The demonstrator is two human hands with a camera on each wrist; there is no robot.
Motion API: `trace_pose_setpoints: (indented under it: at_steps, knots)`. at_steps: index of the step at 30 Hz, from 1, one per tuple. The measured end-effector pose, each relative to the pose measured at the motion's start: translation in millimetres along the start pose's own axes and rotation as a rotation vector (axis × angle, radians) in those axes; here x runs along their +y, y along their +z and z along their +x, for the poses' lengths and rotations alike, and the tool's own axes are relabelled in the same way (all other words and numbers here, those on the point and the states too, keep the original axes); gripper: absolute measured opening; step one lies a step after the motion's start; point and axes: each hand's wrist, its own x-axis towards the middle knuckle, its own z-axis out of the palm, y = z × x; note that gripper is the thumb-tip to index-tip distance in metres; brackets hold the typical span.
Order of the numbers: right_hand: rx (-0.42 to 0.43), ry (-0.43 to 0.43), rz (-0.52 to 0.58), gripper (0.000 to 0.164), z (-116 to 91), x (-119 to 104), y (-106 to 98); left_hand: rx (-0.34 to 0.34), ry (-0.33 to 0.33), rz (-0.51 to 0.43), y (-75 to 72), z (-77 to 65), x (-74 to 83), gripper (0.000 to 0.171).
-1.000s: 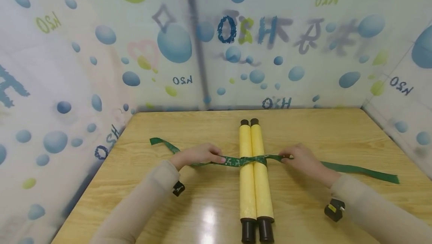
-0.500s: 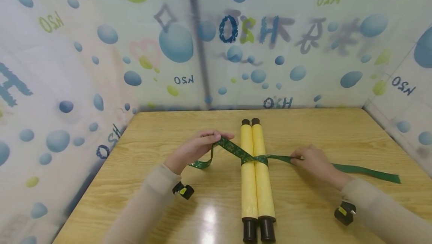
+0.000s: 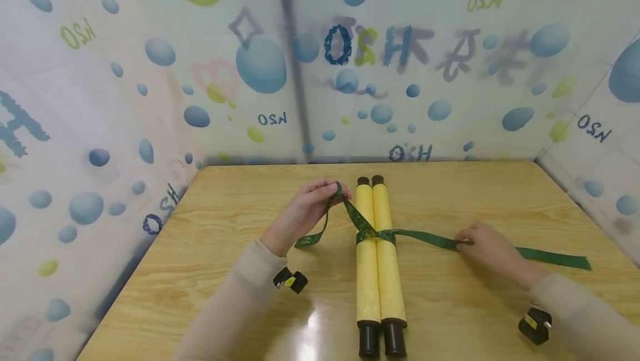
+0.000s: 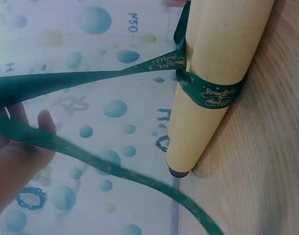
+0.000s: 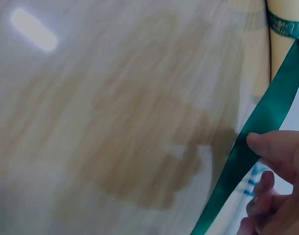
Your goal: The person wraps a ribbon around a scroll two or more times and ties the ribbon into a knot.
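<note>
Two yellow scrolls (image 3: 368, 283) with dark end knobs lie side by side on the table. A green ribbon (image 3: 382, 235) with pale printed lettering wraps round their middle and crosses on top. My left hand (image 3: 312, 205), raised to the left of the scrolls, pinches one ribbon tail between thumb and fingers; its loose end droops towards the table. To the right, my right hand (image 3: 487, 250) pinches the other tail low over the table, and that tail's end lies beyond the wrist. In the right wrist view the thumb presses on the flat ribbon (image 5: 266, 117).
The wooden table (image 3: 240, 194) ends at a patterned wall sheet (image 3: 320, 100) at the back, with sheets at both sides too. A dark wrist camera (image 3: 290, 280) hangs under the left wrist, and another camera (image 3: 535, 326) under the right.
My left hand has risen and moved right, lifting its ribbon tail off the table into a slant. My right hand has slid outward to the right along its tail.
</note>
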Motion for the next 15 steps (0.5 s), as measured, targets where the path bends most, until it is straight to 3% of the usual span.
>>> trace_pose_setpoints:
  at_steps: [9,15]
  knots:
    - [-0.102,0.204,-0.021,0.028,-15.4,28.5,-20.1,0.062,-0.049,0.108,4.6,-2.7,-3.6,0.025]
    - [-0.027,0.259,0.022,0.037,-15.3,33.1,-31.7,0.072,-0.048,0.118,3.2,-4.8,-6.1,0.022]
